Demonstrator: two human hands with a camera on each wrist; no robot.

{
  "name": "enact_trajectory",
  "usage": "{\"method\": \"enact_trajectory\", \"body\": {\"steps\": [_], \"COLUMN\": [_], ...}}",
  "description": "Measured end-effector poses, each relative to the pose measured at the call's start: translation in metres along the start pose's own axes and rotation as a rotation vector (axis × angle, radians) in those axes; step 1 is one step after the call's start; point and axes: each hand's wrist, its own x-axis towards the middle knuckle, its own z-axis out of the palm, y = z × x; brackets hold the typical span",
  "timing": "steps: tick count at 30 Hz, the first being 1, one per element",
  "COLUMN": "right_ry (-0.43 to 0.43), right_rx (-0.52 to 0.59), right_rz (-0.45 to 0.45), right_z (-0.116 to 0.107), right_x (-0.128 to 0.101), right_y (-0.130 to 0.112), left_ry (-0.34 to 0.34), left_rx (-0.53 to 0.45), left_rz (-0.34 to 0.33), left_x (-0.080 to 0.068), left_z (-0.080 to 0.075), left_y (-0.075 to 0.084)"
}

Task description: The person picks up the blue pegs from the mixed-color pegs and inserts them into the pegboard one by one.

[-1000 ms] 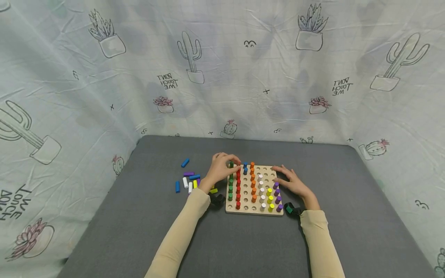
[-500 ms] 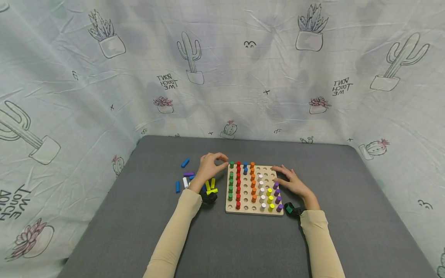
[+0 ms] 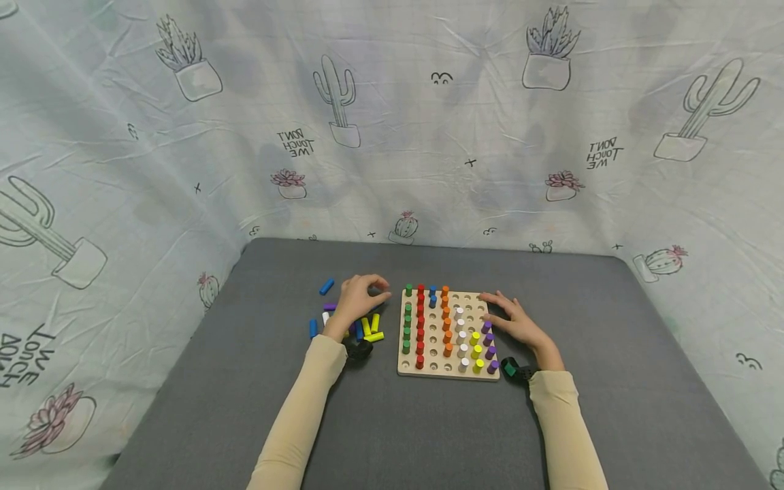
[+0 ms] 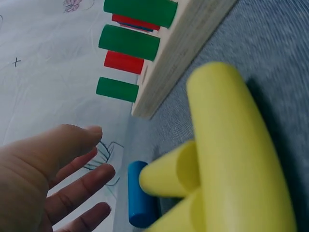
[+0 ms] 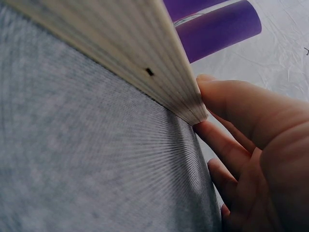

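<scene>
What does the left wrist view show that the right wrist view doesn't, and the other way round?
Only left wrist: the left hand, holding nothing; loose yellow pegs; a loose blue peg; green pegs and red pegs in the board.
Only right wrist: the right hand, touching the board's corner; purple pegs.
Both: board, table, curtain.

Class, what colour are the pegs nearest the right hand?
The pegs are purple, clearest in the right wrist view.
</scene>
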Motion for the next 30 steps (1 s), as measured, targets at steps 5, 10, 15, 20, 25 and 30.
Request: {"method": "enact_trajectory", "body": {"steps": [5, 10, 15, 20, 25, 30], "right_ry": [-0.001, 0.002, 0.006, 0.008, 0.012, 0.010], "right_rx": [-0.003, 0.001, 0.005, 0.006, 0.004, 0.013], "right_rz": [-0.005, -0.006, -0.002, 0.012, 0.010, 0.004], "right_z": [0.000, -0.001, -0.001, -0.001, 0.000, 0.000], "right_x": [0.000, 0.000, 0.000, -0.001, -0.001, 0.000], "right_y": [0.000, 0.002, 0.002, 0.000, 0.002, 0.002], "left_ry": [-0.008, -0.013, -0.058, -0.081, -0.091, -0.090], "left_rx": [0.035, 0.061, 0.087, 0.079, 0.074, 0.067], "left_rz": [-0.010, -0.015, -0.032, -0.040, -0.068, -0.092], "left_x": [-0.004, -0.007, -0.009, -0.009, -0.010, -0.011], "left_z": [-0.002, -0.003, -0.002, -0.001, -0.001, -0.003], "left_y": [-0.004, -0.009, -0.012, -0.012, -0.012, -0.010]}}
